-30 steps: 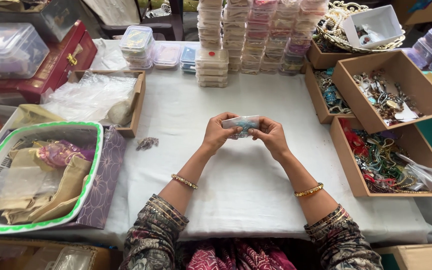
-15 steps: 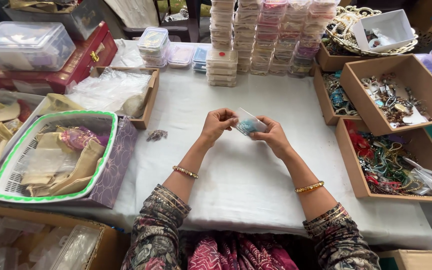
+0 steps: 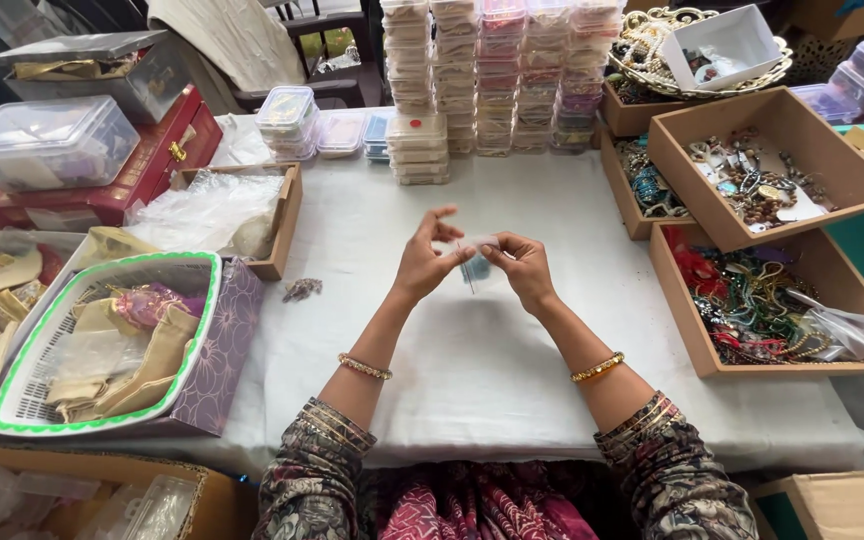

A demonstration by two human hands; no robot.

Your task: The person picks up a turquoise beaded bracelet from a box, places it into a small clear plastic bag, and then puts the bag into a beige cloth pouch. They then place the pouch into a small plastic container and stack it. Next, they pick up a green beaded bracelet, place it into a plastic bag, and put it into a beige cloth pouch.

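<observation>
The white-covered table (image 3: 512, 370) spreads under and around both hands, and nearly everything on it sits out at the edges, away from the bare middle where the work goes on. To the left of the hands stands a white mesh basket with a green rim (image 3: 14, 420), holding folded cloth pouches; beyond it, a red case (image 3: 142, 175) with a clear lidded tub on top. To the right lie three open brown cardboard trays (image 3: 697, 320), heaped with tangled beaded jewellery in reds, greens and golds. Straight ahead of the hands, on the far side, rise stacks of small clear plastic boxes (image 3: 497, 75), many of them already filled with coloured pieces, as far as can be made out. A small dark trinket (image 3: 302, 289) lies loose on the cloth, off to the left of the hands.

The left hand (image 3: 424, 262) and the right hand (image 3: 520, 268) are raised just above the table, close together, fingertips meeting. Between them they pinch a small clear plastic pouch (image 3: 474, 262) with something blue inside; the left hand's upper fingers are spread, the right hand's are curled in around the pouch's edge.

Judging by the full trays and the many stacked boxes, the packing looks well under way yet far from finished: this pouch is in hand, not set down, and plenty of loose jewellery remains.
</observation>
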